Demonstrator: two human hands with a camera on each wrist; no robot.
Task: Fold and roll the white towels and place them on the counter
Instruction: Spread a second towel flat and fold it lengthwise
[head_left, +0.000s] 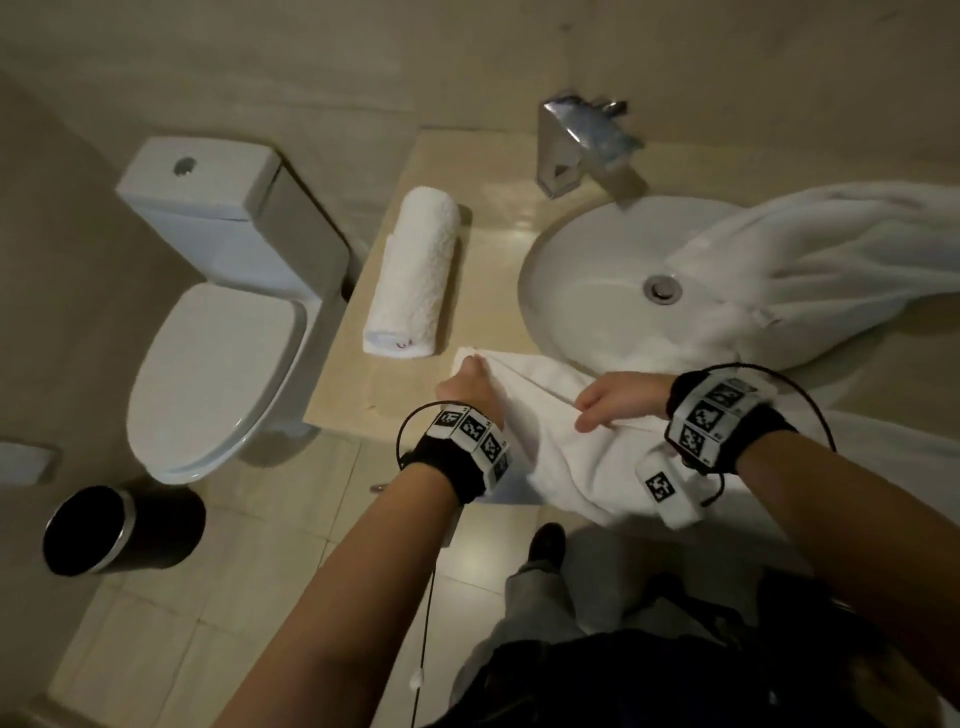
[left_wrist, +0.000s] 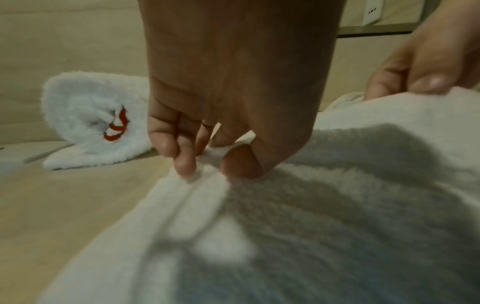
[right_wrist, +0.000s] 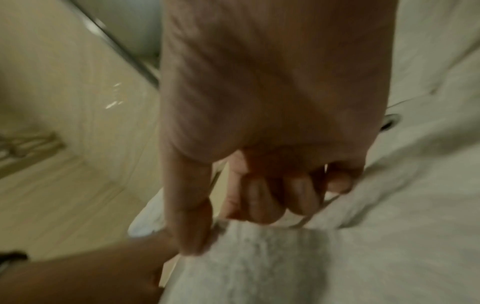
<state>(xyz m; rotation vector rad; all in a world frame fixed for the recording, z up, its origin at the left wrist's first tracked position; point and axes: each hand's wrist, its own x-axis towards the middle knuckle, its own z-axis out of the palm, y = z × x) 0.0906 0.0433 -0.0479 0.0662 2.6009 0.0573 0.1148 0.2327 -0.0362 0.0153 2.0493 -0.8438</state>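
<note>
The towel (head_left: 582, 457) I am working on is white terry, spread across the near edge of the beige surface (head_left: 493, 218) and hanging down over its front, with a crease running between my 2 hands. A second loose white towel (head_left: 831, 249) lies rumpled over the right side of the round white sink (head_left: 587, 280). The rolled towel (head_left: 413, 275) lies on the surface left of the sink, apart from the one I hold. My left hand (head_left: 465, 384) pinches a fold at the towel's left corner, fingers (left_wrist: 182, 162) and thumb closed on the cloth; my right hand (head_left: 618, 402) grips a ridge nearer the middle, fingers (right_wrist: 272, 197) curled round it. A white toilet (head_left: 223, 312) stands left of the surface, a black bin (head_left: 119, 530) on the tiled floor, a chrome tap (head_left: 576, 140) behind the sink. Only the left wrist view shows red stitching (left_wrist: 118, 125) in the rolled towel's end; the right wrist view is blurred.
</note>
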